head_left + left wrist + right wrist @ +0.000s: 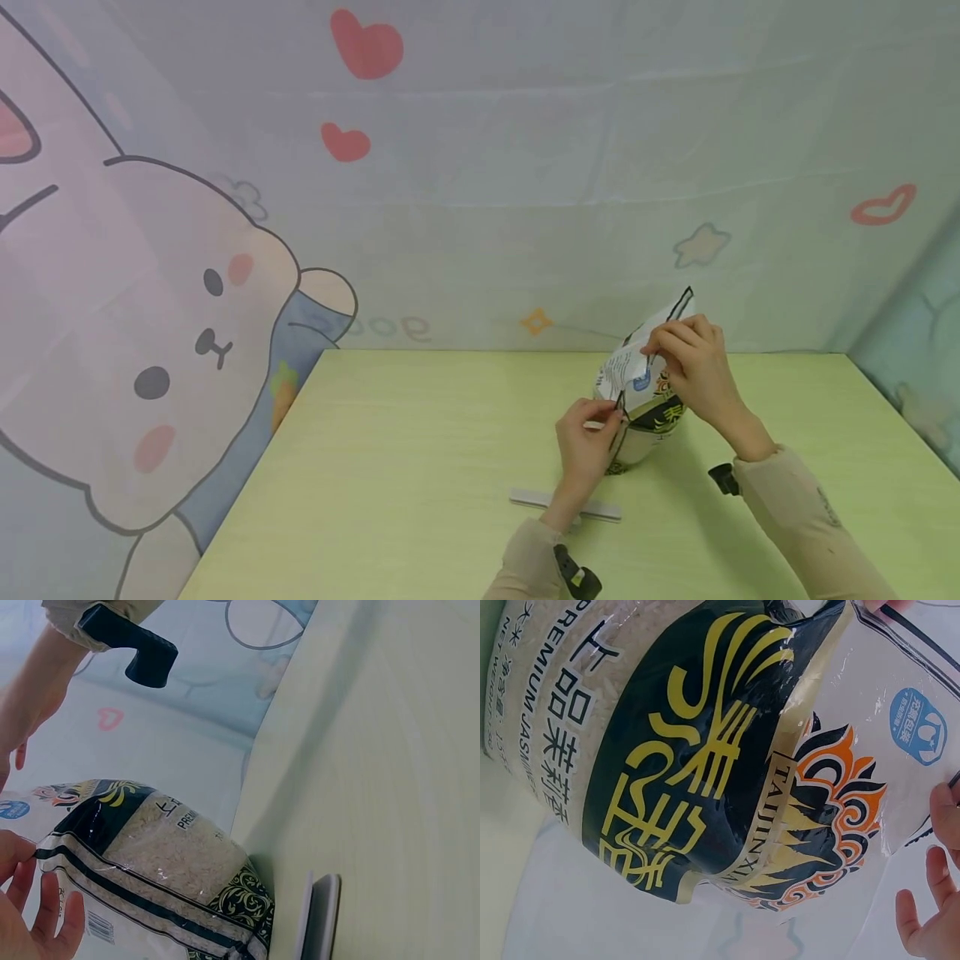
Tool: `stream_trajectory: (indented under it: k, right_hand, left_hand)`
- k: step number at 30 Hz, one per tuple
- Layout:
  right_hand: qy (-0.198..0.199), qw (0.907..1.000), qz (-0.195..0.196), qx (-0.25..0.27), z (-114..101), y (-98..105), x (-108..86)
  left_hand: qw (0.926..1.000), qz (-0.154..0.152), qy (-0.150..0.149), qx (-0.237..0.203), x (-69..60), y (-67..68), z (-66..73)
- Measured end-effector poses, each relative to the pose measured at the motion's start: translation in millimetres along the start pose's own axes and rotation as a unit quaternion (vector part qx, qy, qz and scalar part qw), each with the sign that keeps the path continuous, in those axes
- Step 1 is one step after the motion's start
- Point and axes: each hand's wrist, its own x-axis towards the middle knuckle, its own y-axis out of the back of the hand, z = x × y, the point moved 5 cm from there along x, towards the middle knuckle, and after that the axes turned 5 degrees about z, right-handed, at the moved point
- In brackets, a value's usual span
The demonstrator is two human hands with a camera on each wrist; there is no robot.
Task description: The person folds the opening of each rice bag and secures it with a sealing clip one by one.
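A clear-windowed bag of rice (660, 414), with a dark band and yellow lettering, stands on the table, its top leaning back. My left hand (588, 442) pinches the bag's black-striped left edge between thumb and fingertips. Higher up, the right hand (697, 367) pinches the white upper part near the top edge. The rice grains show through the film in the left wrist view, where my left hand (37, 922) holds the corner. A long, narrow grey-white strip (528, 498) lies on the table, partly hidden beneath my left wrist.
The pale green-yellow table (390, 450) ends at a hanging cloth backdrop (480, 250) printed with a rabbit and hearts. Both sleeves carry a black wrist camera (724, 479). The bag stands close to the table's back edge.
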Motion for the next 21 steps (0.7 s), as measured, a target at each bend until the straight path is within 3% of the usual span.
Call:
stream_trajectory:
  k: [10, 21]
  right_hand:
    - [0.010, 0.9983, -0.011, 0.056, 4.9, 0.8, 0.2]
    - [-0.007, 0.9971, -0.032, 0.068, 7.7, 1.7, -1.3]
  left_hand:
    - [0.9985, -0.038, 0.012, -0.039, 1.5, -1.2, -4.9]
    - [0.9976, -0.051, 0.032, -0.035, 1.9, -2.2, -4.5]
